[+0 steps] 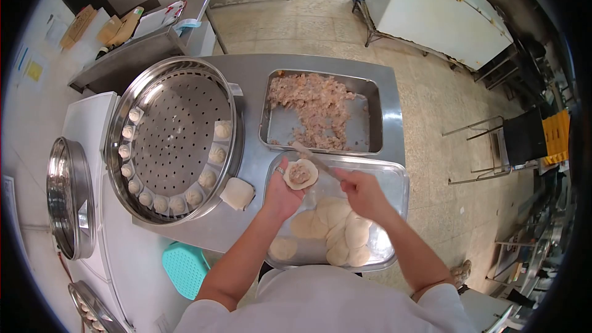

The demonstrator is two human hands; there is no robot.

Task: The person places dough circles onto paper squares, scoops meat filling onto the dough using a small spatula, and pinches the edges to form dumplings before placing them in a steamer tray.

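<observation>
My left hand holds a round dough wrapper on its palm and fingers, with a mound of meat filling in the middle. My right hand grips the handle of a flat spatula, whose blade reaches up and left, just above the wrapper and by the near edge of the filling pan. That metal pan contains chopped meat filling. Below my hands, a shallow metal tray bears several overlapping dough rounds and a separate round at its left.
Left of the pan stands a large perforated steamer tray, with several pleated buns along its rim. A stack of paper squares lies beside it. Below the table's edge is a turquoise stool. A white chest freezer stands beyond.
</observation>
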